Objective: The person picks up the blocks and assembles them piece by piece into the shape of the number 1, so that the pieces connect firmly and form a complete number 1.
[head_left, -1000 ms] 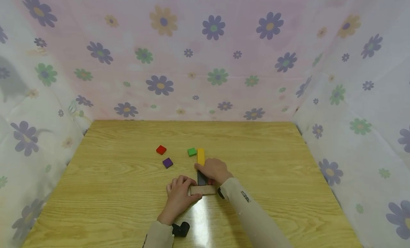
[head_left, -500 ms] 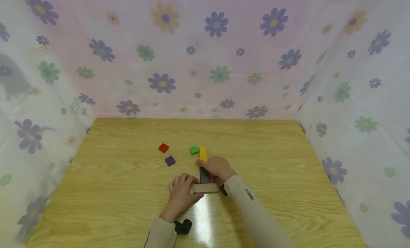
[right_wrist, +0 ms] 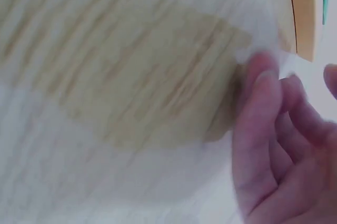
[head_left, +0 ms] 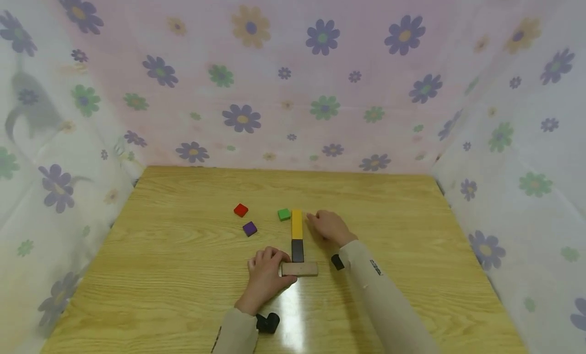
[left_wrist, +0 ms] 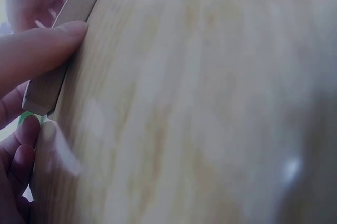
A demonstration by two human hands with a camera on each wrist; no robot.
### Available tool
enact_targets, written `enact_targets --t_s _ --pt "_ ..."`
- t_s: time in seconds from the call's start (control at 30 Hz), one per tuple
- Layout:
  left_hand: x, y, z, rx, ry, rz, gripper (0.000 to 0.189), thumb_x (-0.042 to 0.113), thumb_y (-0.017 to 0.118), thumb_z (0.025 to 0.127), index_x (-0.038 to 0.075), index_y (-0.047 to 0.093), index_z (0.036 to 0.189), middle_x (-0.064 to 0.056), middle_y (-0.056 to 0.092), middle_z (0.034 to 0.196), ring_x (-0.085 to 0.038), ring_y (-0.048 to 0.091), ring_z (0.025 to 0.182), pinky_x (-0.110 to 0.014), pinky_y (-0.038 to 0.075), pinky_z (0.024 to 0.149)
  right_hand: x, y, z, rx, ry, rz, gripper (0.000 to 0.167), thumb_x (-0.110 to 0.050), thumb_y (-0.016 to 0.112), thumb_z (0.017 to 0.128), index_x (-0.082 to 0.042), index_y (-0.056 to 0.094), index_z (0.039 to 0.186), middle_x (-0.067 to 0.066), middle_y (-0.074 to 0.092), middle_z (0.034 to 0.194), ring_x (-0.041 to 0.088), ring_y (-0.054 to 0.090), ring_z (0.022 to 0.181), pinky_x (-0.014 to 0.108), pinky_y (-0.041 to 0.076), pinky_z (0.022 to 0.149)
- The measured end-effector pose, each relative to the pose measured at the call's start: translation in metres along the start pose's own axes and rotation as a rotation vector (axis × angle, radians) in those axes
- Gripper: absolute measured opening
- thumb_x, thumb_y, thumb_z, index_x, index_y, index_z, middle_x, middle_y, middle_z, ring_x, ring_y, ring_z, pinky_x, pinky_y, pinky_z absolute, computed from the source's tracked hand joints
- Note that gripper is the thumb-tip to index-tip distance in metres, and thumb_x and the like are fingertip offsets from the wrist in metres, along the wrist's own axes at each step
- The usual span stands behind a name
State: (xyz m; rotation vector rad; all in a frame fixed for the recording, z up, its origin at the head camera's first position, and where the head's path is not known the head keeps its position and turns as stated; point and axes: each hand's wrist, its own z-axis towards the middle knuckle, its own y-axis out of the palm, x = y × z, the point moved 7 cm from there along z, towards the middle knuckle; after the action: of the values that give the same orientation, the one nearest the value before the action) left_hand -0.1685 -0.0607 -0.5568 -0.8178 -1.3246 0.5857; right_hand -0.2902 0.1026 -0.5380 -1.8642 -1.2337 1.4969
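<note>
In the head view my left hand (head_left: 264, 282) pinches the left end of a plain wooden block (head_left: 303, 269) lying crosswise on the table. The left wrist view shows the thumb on the near side of that wooden block (left_wrist: 50, 87). Behind its middle stands a dark grey block (head_left: 297, 251), with a longer yellow block (head_left: 296, 225) end to end beyond it. My right hand (head_left: 330, 227) is just right of the yellow block, apart from it, its fingers loosely curled around nothing. A small green block (head_left: 284, 214) sits beside the yellow block's far left side.
A small red block (head_left: 240, 210) and a purple block (head_left: 249, 229) lie further left on the wood-grain table (head_left: 183, 272). Flower-patterned sheets (head_left: 288, 89) hang along the back and both sides of the table.
My right hand has let go of the dark and yellow blocks and moved right and away from me. My left hand keeps hold of the wooden block. The head view has shifted slightly.
</note>
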Motion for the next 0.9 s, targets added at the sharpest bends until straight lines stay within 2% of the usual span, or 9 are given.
enact_targets --t_s 0.07,0.13,0.23,0.3,0.37,0.6,0.7,0.9 --pt "-0.001 0.000 0.000 0.001 -0.001 0.004 0.039 0.046 0.073 0.065 0.026 0.058 0.095 0.004 0.043 0.102 -0.021 0.035 0.094 -0.044 0.019 0.078 -0.007 -0.005 0.003 0.072 -0.048 -0.020 0.033 -0.039 0.043 0.092 -0.009 0.056 0.085 0.004 0.056 0.073 0.018 0.052 0.062 0.032 0.041 0.057" --pt "-0.002 0.001 -0.001 0.001 -0.003 0.009 0.039 0.047 0.073 0.065 0.026 0.058 0.095 0.004 0.043 0.102 -0.021 0.035 0.094 -0.044 0.019 0.079 -0.016 -0.007 0.006 0.121 -0.106 -0.027 0.027 -0.033 0.048 0.090 -0.008 0.058 0.096 0.005 0.058 0.087 0.018 0.054 0.074 0.034 0.043 0.065" --pt "-0.002 0.001 -0.001 0.000 -0.007 0.017 0.040 0.048 0.073 0.065 0.026 0.058 0.095 0.005 0.043 0.102 -0.020 0.035 0.092 -0.044 0.019 0.078 -0.026 -0.005 0.012 0.151 -0.166 -0.034 0.030 -0.030 0.051 0.089 -0.009 0.057 0.109 0.007 0.054 0.106 0.021 0.055 0.089 0.038 0.043 0.077" --pt "-0.002 0.002 -0.001 -0.003 -0.010 0.019 0.040 0.048 0.073 0.065 0.026 0.058 0.096 0.005 0.043 0.102 -0.019 0.034 0.092 -0.043 0.020 0.078 -0.031 -0.002 0.015 0.143 -0.175 -0.043 0.033 -0.030 0.051 0.089 -0.010 0.055 0.114 0.009 0.050 0.114 0.023 0.053 0.094 0.039 0.042 0.080" --pt "-0.001 0.001 0.000 -0.002 -0.009 0.016 0.040 0.048 0.074 0.065 0.026 0.058 0.095 0.005 0.044 0.102 -0.019 0.034 0.091 -0.043 0.019 0.078 -0.035 0.001 0.017 0.131 -0.178 -0.054 0.034 -0.030 0.050 0.089 -0.010 0.054 0.117 0.010 0.048 0.115 0.023 0.053 0.094 0.039 0.042 0.081" --pt "0.001 0.001 0.002 -0.003 0.010 0.023 0.040 0.049 0.072 0.066 0.027 0.058 0.095 0.005 0.043 0.102 -0.018 0.034 0.091 -0.042 0.020 0.077 -0.041 0.006 0.023 0.107 -0.199 -0.077 0.033 -0.030 0.050 0.090 -0.011 0.055 0.117 0.004 0.054 0.098 0.017 0.050 0.082 0.034 0.042 0.074" --pt "0.000 0.000 0.002 0.002 0.009 0.027 0.040 0.050 0.072 0.066 0.027 0.057 0.095 0.006 0.042 0.102 -0.018 0.034 0.090 -0.041 0.020 0.076 -0.044 0.006 0.024 0.105 -0.202 -0.076 0.033 -0.030 0.050 0.090 -0.010 0.055 0.117 0.005 0.053 0.098 0.017 0.050 0.081 0.034 0.042 0.073" --pt "-0.002 0.003 0.001 0.001 0.015 0.026 0.041 0.052 0.071 0.065 0.027 0.057 0.095 0.006 0.043 0.102 -0.018 0.034 0.091 -0.042 0.020 0.077 -0.050 0.011 0.026 0.101 -0.203 -0.104 0.036 -0.031 0.045 0.092 -0.011 0.053 0.121 0.011 0.050 0.117 0.026 0.048 0.104 0.040 0.038 0.087"
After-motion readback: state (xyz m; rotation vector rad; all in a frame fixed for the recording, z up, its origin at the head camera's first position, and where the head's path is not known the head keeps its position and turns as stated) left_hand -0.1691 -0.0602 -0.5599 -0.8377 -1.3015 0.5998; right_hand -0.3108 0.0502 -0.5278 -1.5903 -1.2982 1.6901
